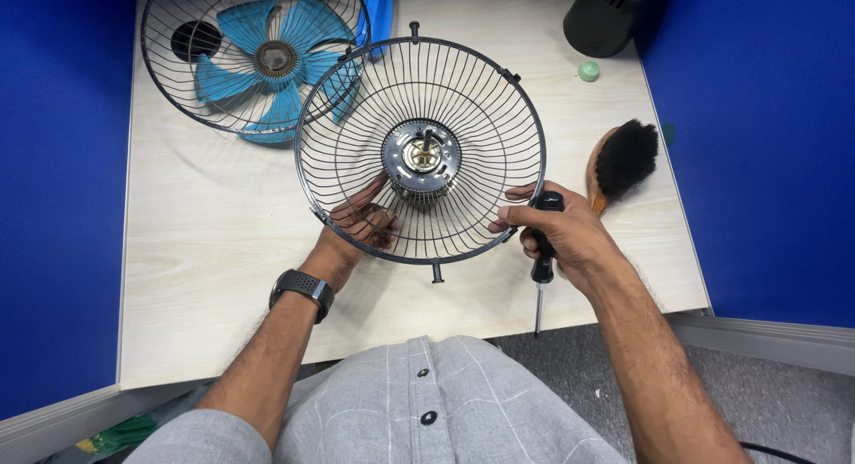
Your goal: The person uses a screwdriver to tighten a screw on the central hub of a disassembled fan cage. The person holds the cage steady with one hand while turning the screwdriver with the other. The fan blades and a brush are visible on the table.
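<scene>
Now left hand (356, 228) fingers cradle the fan guard (420, 152); right hand (557, 237) grips a screwdriver (543, 259).

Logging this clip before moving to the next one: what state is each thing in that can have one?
Rear fan guard: held up off the table, motor hub in its centre, no blades on.
Front guard: lying on the table over the blue blade.
Blue fan blade: off the motor.
Screwdriver: gripped, tip down.
Brush: lying on the table.
Left hand: holding the guard's lower rim.
Right hand: closed on screwdriver and rim.
</scene>
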